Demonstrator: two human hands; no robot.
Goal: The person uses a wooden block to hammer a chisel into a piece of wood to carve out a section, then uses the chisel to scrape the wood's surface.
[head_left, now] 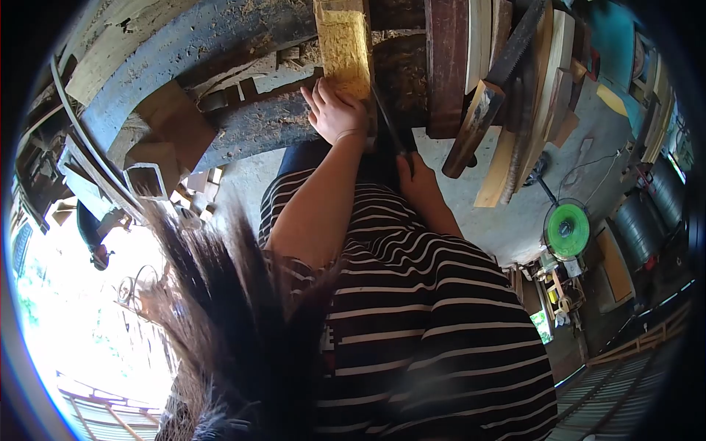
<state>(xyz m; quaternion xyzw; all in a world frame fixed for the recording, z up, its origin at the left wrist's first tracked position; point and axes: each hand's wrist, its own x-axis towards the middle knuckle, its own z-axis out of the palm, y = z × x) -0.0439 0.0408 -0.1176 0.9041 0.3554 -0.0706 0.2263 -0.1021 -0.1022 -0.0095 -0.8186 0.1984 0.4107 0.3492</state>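
Note:
My left hand [338, 112] lies on the near part of a yellowish wooden board [344, 45], its fingers spread and reaching past the board's left edge. Along the right edge of the board slants a long thin dark-bladed tool [388, 119]. My right hand [418, 178] is closed around the near end of this tool, close in front of my body. The grip hides most of the handle, and I cannot tell the tool's exact kind. Under the board runs a thick, rough timber beam [268, 125] strewn with sawdust.
To the right are a dark red plank [446, 70], several wood strips [544, 95] and a toothed saw blade [518, 48] lying over them. A green fan [567, 228] stands on the floor farther right. Wood offcuts [173, 125] and a squared tube [147, 180] sit on the left.

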